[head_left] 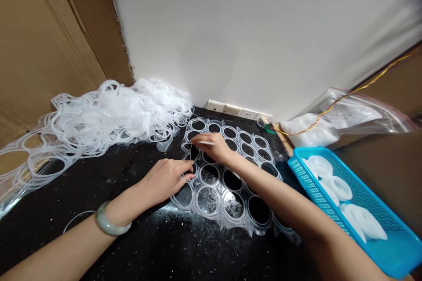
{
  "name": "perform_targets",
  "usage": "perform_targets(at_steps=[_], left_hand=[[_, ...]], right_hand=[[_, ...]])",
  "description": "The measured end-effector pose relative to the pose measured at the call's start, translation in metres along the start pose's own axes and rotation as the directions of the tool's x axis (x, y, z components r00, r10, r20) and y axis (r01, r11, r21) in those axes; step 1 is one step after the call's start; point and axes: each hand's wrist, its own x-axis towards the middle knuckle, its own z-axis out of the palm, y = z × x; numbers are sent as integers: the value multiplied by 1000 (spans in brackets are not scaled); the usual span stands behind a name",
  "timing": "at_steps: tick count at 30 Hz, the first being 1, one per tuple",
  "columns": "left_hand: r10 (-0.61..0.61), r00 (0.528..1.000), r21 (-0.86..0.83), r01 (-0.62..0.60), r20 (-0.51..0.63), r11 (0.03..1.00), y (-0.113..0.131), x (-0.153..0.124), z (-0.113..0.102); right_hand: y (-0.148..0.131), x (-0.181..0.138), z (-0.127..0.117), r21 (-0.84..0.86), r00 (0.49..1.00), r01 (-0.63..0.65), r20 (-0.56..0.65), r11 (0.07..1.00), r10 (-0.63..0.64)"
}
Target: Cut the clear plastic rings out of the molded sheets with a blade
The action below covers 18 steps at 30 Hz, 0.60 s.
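A translucent plastic sheet (pixel 227 193) moulded with several round rings lies flat on the black speckled tabletop (pixel 138 237). My left hand (pixel 166 179) presses its fingertips on the sheet's left edge; a pale green bangle (pixel 110 224) circles that wrist. My right hand (pixel 212 145) reaches across the sheet's far left part and pinches a thin clear ring (pixel 206 142) between its fingers. Many cells of the sheet show bare black table through them.
A big tangled heap of clear plastic webbing (pixel 108 116) fills the far left. A blue basket (pixel 356 210) holding stacked white rings stands at the right. Behind it lies a zip bag (pixel 346 116) with white parts, crossed by a yellow wire. Cardboard (pixel 49 39) stands left, a white wall behind.
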Motion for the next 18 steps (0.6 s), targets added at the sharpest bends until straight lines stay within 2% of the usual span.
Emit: perform_targets(at_steps=[2,4,7,9,10,11,14,16,18], left_hand=[[-2,1000,-11,2,3,1000,0,1,0],[-5,1000,-26,5,7,1000,0,1,0],[-15,1000,-30,15,15,999,1,1,-1],[-19,1000,-28,19,19,999,1,1,-4],[-17,1000,-29,18,20,999,2,1,-5],[-13,1000,-31,13,19,999,2,2,-7],[29,1000,-33,-29,-1,999,2,8,-12],[60,998,-11,-60,-12,998,1,16,-12],[59,998,37,-58,-16,998,-2,25,-10]], right_hand=[[10,22,-10,-25,995,-44,-96,999,42],[23,45,-21,1,963,-111,-246,994,108],[40,69,-34,109,850,-273,-438,956,293],[48,73,-39,169,787,-342,-486,924,380],[50,72,-39,189,787,-349,-473,918,396],[50,68,-38,206,812,-343,-426,916,400],[45,48,-29,329,903,-333,-159,884,399],[40,34,-21,460,910,-367,-1,808,414],[35,23,-14,566,897,-404,92,719,432]])
